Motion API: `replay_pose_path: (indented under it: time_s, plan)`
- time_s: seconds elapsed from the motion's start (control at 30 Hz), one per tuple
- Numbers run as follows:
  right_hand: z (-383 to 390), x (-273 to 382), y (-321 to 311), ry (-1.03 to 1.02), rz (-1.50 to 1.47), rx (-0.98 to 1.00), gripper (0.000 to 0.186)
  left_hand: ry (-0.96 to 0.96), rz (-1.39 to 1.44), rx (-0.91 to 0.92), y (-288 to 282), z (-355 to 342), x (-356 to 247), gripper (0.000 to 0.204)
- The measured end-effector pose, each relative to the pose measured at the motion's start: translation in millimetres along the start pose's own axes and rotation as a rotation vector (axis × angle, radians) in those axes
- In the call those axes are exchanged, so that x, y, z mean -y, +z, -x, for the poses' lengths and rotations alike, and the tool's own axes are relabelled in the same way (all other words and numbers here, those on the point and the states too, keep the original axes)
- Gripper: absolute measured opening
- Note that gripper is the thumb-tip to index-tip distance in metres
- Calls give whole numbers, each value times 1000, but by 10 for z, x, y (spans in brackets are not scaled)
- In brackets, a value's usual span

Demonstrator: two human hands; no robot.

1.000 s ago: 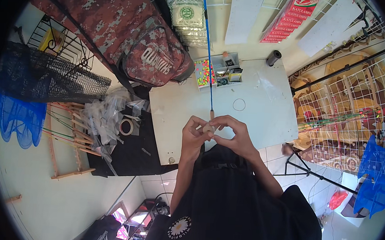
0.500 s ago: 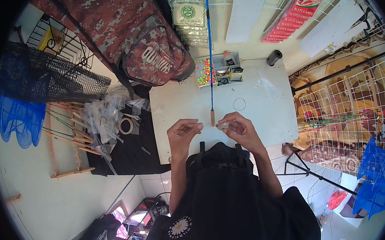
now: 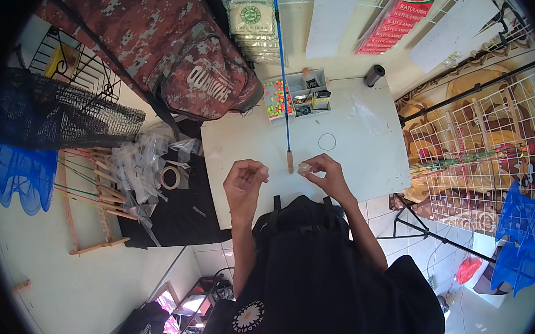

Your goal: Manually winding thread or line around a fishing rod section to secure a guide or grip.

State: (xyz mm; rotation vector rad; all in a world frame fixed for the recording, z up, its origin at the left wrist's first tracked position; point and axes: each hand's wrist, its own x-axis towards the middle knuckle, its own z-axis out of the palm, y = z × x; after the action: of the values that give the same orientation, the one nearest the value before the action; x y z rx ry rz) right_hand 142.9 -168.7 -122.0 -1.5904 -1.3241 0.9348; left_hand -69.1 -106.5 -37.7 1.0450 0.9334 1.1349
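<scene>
Near the table's front edge, my right hand [image 3: 329, 179] pinches a small, clear, whitish piece [image 3: 304, 168] between thumb and fingertips; its kind is too small to make out. My left hand [image 3: 245, 183] is raised to the left of it, fingers curled and pressed to the thumb. Whether a fine thread or other tiny thing sits in that left pinch does not show. Between the two hands lies the cork handle [image 3: 291, 161] of a thin blue fishing rod [image 3: 284, 75], which points away from me. A thin dark loop of line [image 3: 327, 141] rests beyond my right hand.
A compartment tray [image 3: 313, 111] with bright floats and small packets stands at the back of the white table [image 3: 367, 161]. A dark cylinder [image 3: 374, 75] is at its far corner. Left are a camouflage bag [image 3: 208, 79], plastic bags [image 3: 140, 164] and a tape roll [image 3: 170, 177].
My hands have drawn slightly apart, the left one moving leftward. The small clear piece stays in my right fingertips. The whole view has shifted a little.
</scene>
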Motion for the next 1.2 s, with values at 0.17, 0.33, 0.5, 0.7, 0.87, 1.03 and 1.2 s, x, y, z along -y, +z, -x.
replay_pose_path:
  time_s: [0.17, 0.33, 0.5, 0.7, 0.87, 1.03, 1.2]
  plan:
    - [5, -193, -29, -27, -24, -38, 30, -6, -15, -26, -93, -15, -22, 15]
    - [-13, -378, -90, 66, -144, -86, 30, 104, -25, -120, -255, -75, -95, 15]
    - [-26, -465, -181, 93, -160, -85, 32, 188, -81, -246, -597, -102, -192, 14]
    - [-25, -586, -376, 91, -142, -106, 30, 354, -335, -558, -1228, -100, -360, 12]
    - [0, -640, -600, 124, -168, -117, 28, 498, -362, -904, -1965, -26, -495, 19]
    - [-17, -450, -675, 78, -78, -124, 29, 552, 294, -750, -1999, -32, -390, 26]
    - [-102, 146, -544, -67, 114, -90, 31, 216, 601, -328, -1239, -100, -190, 26]
